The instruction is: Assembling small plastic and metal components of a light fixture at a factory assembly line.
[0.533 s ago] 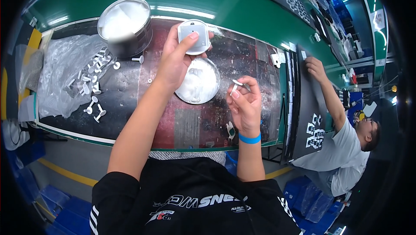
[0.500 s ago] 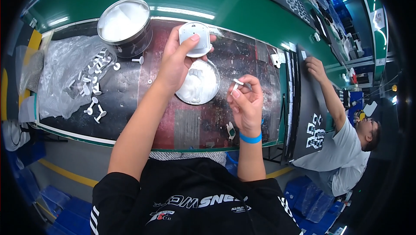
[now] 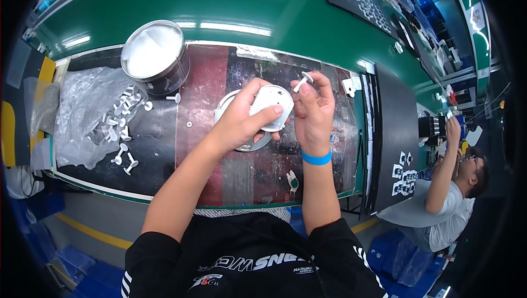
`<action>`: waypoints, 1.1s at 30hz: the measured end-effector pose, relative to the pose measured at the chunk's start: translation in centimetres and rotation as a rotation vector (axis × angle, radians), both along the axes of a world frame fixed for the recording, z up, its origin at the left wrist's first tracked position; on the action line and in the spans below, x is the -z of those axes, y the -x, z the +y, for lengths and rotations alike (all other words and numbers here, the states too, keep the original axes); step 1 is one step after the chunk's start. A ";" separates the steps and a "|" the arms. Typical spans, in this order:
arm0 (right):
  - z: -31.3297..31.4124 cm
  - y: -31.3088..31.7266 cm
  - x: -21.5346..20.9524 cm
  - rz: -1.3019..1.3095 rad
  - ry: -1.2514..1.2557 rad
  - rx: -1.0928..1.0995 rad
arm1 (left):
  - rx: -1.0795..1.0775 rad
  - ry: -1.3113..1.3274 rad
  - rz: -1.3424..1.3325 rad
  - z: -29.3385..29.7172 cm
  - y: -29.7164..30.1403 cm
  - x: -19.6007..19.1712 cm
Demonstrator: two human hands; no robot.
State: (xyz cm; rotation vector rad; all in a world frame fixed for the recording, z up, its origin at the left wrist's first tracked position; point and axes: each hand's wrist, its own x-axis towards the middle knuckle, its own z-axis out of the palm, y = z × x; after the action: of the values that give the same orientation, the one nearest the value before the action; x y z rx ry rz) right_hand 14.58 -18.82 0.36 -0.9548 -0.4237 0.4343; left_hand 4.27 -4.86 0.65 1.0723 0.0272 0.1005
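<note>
My left hand (image 3: 239, 118) is closed round a white flat-sided disc-shaped housing (image 3: 267, 98), its thumb across the face, which has small holes. Between the fingertips of my right hand (image 3: 314, 119) is a white disc-headed pin (image 3: 303, 81), head up and stem slanting down to the left. Pin and housing are close together but apart. Beneath the left hand lies a round metal dish (image 3: 223, 104), mostly covered; it held a white substance in the earlier frame. Loose white pins (image 3: 123, 112) lie to the left, by a clear plastic bag (image 3: 82, 119).
A metal tub (image 3: 170, 76) with white contents stands at the back left. One pin (image 3: 174, 98) and a small white ring (image 3: 189, 124) lie near it. Right of the bench is a black board (image 3: 396, 127) with white parts; a co-worker (image 3: 439, 188) is beyond it.
The left hand has brought the housing down and to the right, over the dish. My right hand has risen with the pin, whose head now points up. The co-worker's arm has drawn back from the board.
</note>
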 end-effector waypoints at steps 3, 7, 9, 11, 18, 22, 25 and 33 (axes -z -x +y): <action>-0.2 -0.1 0.3 0.074 0.003 -0.059 | 0.022 -0.052 0.051 -0.4 -0.1 0.2; 0.2 0.3 0.4 0.106 0.034 -0.028 | 0.031 -0.060 0.086 -0.4 -0.3 0.4; 0.0 0.1 0.7 0.116 0.023 -0.060 | 0.027 -0.035 0.085 -0.3 -0.4 0.4; 0.0 0.2 0.5 0.120 0.027 -0.062 | 0.037 -0.014 0.083 -0.3 -0.4 0.3; -0.4 0.1 0.7 0.087 0.006 -0.090 | 0.072 0.013 0.093 -0.1 -0.4 0.1; -0.1 0.4 0.4 0.075 0.021 -0.078 | 0.078 0.005 0.108 0.0 -0.3 0.1; -0.1 0.2 0.8 0.103 0.006 -0.091 | 0.075 0.008 0.110 0.0 -0.3 0.3; -0.4 0.3 0.5 -0.059 0.071 -0.011 | 0.093 0.018 0.137 0.0 -0.3 0.4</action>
State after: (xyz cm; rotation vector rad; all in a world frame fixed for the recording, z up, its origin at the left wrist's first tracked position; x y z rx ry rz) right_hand 14.29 -19.23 -0.15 -1.0359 -0.4695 0.4345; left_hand 4.59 -4.84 0.29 1.0599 0.1017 -0.0572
